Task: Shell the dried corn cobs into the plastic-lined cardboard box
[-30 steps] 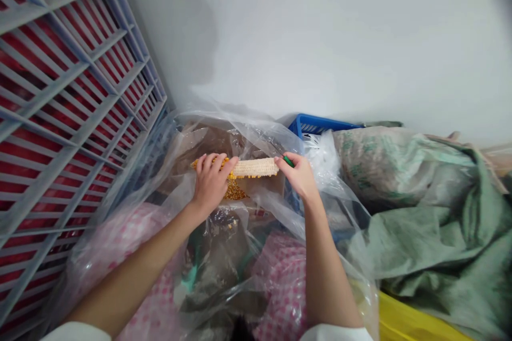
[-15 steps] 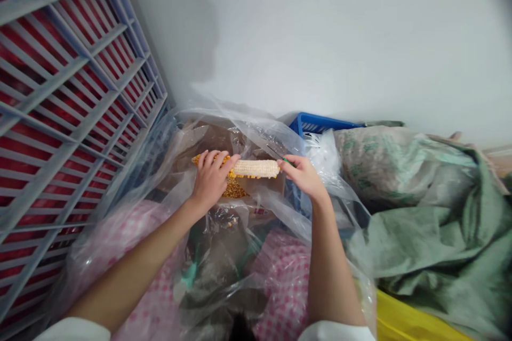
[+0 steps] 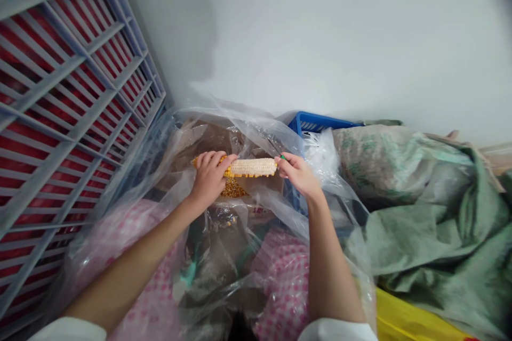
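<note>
A corn cob [image 3: 254, 167] lies level between my hands. Its right part is stripped to the pale core, with yellow kernels along the lower edge and at the left end. My left hand [image 3: 210, 173] is closed around that left end from above. At the right tip, my right hand [image 3: 296, 171] is closed in a pinch on a small green object [image 3: 283, 157]; most of it is hidden in the fingers, so its kind does not show. Those fingertips touch the cob's tip. Loose kernels [image 3: 234, 187] are piled beneath, in a cardboard box lined with clear plastic sheet [image 3: 264, 194].
A grey slatted crate [image 3: 76, 64] with red behind its slats rises on the left. On the right are a blue basket [image 3: 320, 119], a stuffed woven sack [image 3: 384, 165], green cloth [image 3: 416, 240] and something yellow [image 3: 412, 319]. A white wall [image 3: 320, 26] stands behind.
Both hands and the cob have shifted very slightly left in view. The right fingers have curled closer about the cob's tip. The left hand keeps its grip.
</note>
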Available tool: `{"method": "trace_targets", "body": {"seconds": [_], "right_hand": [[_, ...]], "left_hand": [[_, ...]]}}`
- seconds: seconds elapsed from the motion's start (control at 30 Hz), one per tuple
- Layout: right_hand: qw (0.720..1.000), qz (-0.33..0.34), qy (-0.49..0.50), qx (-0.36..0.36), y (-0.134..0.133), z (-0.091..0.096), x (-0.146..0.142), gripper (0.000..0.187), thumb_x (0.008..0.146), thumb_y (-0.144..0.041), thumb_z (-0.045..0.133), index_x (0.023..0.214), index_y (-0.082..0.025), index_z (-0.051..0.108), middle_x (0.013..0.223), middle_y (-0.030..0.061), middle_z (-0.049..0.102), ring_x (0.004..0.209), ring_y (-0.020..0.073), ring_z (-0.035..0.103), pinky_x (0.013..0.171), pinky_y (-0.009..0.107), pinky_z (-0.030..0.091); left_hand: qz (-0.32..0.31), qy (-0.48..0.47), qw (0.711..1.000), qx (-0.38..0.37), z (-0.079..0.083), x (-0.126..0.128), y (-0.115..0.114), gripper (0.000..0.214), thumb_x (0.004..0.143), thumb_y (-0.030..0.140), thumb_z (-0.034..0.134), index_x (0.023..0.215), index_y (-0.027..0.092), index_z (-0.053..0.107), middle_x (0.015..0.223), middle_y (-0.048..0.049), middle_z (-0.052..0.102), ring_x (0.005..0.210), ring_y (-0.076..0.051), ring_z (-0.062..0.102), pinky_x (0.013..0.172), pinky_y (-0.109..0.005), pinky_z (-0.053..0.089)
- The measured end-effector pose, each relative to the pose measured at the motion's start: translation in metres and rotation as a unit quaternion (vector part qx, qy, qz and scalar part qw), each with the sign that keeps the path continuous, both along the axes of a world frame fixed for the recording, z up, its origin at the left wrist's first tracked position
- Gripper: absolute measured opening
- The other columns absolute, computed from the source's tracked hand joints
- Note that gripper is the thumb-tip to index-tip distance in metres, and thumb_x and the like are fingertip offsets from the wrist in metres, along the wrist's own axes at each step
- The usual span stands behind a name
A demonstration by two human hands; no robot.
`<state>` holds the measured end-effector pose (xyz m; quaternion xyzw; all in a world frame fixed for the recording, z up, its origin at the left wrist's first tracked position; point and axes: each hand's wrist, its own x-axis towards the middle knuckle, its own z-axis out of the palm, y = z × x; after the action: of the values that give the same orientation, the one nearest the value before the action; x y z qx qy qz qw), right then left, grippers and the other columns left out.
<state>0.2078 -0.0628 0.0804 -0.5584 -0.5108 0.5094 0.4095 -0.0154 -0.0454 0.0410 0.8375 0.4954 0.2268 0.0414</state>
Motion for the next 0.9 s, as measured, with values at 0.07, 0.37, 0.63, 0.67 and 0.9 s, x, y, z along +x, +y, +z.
{"method": "trace_targets", "body": {"seconds": [0.07,0.37,0.63,0.67,0.9], "right_hand": [[0.999,-0.035,-0.002,0.012,0.0,0.001,-0.002,0.035,0.071,-0.048,0.056,0.059,-0.019,0.041,0.055,-0.0064,0.029,0.046,0.0051,0.026,0.042,0.02,0.022],[0.983,-0.122,0.047,-0.126,0.001,-0.001,-0.014,0.051,0.065,-0.07,0.048,0.061,-0.02,0.039,0.048,-0.0079,0.022,0.041,0.0045,0.018,0.036,0.02,0.018],[0.977,-0.068,0.084,-0.181,0.002,-0.002,-0.02,0.05,0.06,-0.064,0.059,0.06,-0.02,0.037,0.049,-0.0096,0.015,0.042,0.0031,0.011,0.037,0.019,0.011],[0.976,-0.069,0.099,-0.183,0.002,-0.002,-0.019,0.051,0.061,-0.066,0.057,0.059,-0.02,0.035,0.048,-0.0096,0.015,0.042,0.0032,0.011,0.037,0.019,0.011],[0.972,-0.101,0.166,-0.131,0.003,0.0,-0.017,0.049,0.066,-0.067,0.05,0.061,-0.018,0.043,0.047,-0.009,0.02,0.04,0.0036,0.014,0.037,0.019,0.015]], "left_hand": [[0.004,0.002,1.0,0.0,0.0,0.0,0.0,0.051,0.064,0.006,0.047,0.112,0.024,0.053,0.106,-0.0058,0.055,0.102,-0.023,0.043,0.089,-0.037,0.029],[0.008,0.036,0.999,0.034,0.006,-0.002,0.0,0.05,0.068,0.007,0.046,0.115,0.024,0.052,0.11,-0.0067,0.055,0.104,-0.024,0.043,0.093,-0.039,0.028],[0.003,0.066,0.997,0.033,0.008,-0.003,0.0,0.053,0.068,0.005,0.044,0.116,0.026,0.051,0.111,-0.0063,0.054,0.106,-0.024,0.042,0.096,-0.041,0.027],[0.004,0.066,0.997,0.033,0.008,-0.004,0.0,0.053,0.068,0.005,0.045,0.116,0.026,0.051,0.111,-0.0064,0.054,0.106,-0.024,0.042,0.096,-0.041,0.027],[0.022,0.053,0.998,0.027,0.009,-0.005,0.003,0.051,0.068,0.008,0.047,0.116,0.024,0.051,0.111,-0.007,0.054,0.104,-0.024,0.043,0.092,-0.039,0.028]]}}
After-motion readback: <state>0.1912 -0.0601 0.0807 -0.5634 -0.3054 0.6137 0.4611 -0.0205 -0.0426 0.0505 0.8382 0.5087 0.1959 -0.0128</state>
